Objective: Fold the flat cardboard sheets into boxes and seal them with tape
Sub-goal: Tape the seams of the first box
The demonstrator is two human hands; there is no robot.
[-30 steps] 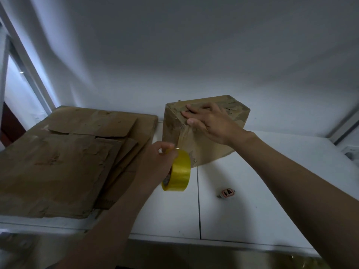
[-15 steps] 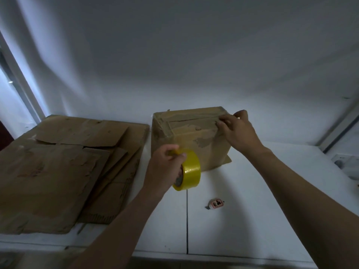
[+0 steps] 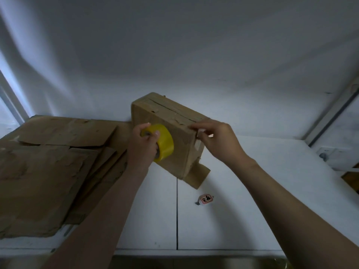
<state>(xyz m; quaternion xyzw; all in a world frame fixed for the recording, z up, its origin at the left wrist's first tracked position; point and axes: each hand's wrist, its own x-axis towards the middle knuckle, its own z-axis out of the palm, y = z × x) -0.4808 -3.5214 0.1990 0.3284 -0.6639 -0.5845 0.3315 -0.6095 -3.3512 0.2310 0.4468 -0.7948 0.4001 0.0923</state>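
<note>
Both hands meet at the frame's centre: the left hand grips a yellow tape roll against the front of the box, and the right hand pinches its upper right corner. The box stands tilted on the white table, with flat cardboard sheets stacked at left.

box 1 | tape roll 1 | flat sheets — several | tag 1 | left hand, right hand — 2

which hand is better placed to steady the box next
Right: the right hand holds the box at its upper corner; the left hand is busy gripping the yellow tape roll.
</note>
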